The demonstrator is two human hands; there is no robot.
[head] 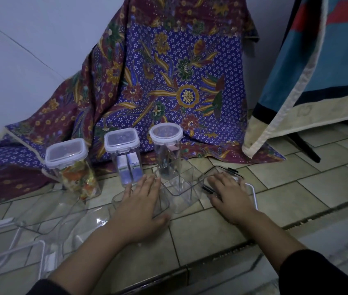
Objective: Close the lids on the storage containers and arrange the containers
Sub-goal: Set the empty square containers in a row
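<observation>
Three tall clear containers with white lids stand in a row by the cloth: a rectangular one with colourful contents (74, 167), a square one holding small boxes (126, 158) and a round one (166, 150). In front of them my left hand (142, 201) lies flat on a clear open container (164, 204), fingers spread. A second open clear container (181, 188) stands between my hands. My right hand (230, 195) rests on a clear lid with black clasps (222, 170), over a white-rimmed lid (253, 193).
More clear empty containers (47, 211) and white-rimmed lids (11, 262) lie on the tiled floor at the lower left. A patterned batik cloth (168, 81) drapes behind the row. A blue and cream towel (318, 71) hangs at the right over a dark stand leg (307, 147).
</observation>
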